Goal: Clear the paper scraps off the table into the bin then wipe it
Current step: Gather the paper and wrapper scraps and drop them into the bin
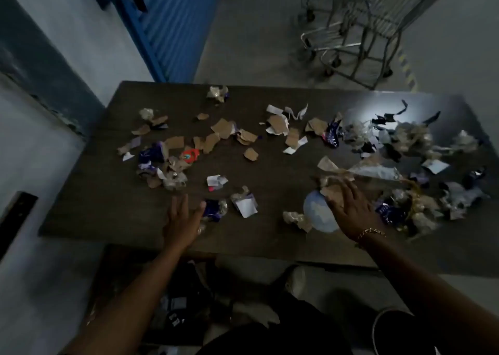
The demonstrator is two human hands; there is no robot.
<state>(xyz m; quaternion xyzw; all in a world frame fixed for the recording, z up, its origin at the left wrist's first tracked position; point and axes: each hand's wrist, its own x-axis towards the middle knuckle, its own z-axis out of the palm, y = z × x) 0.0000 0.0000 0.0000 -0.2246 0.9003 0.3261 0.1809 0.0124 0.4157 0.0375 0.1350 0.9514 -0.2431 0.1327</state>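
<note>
Paper scraps (222, 129) far right are blurred; right hand (348, 206) covers a few

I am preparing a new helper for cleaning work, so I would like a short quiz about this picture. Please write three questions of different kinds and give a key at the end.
1. True or false: the left hand is closed into a fist.
2. Multiple choice: the gold bracelet is worn on A) the left wrist, B) the right wrist, C) both wrists.
3. Fill in: seen from the person's side, the orange-red scrap lies on the ___ half of the table.

Key: 1 false, its fingers are straight; 2 B; 3 left.
</note>
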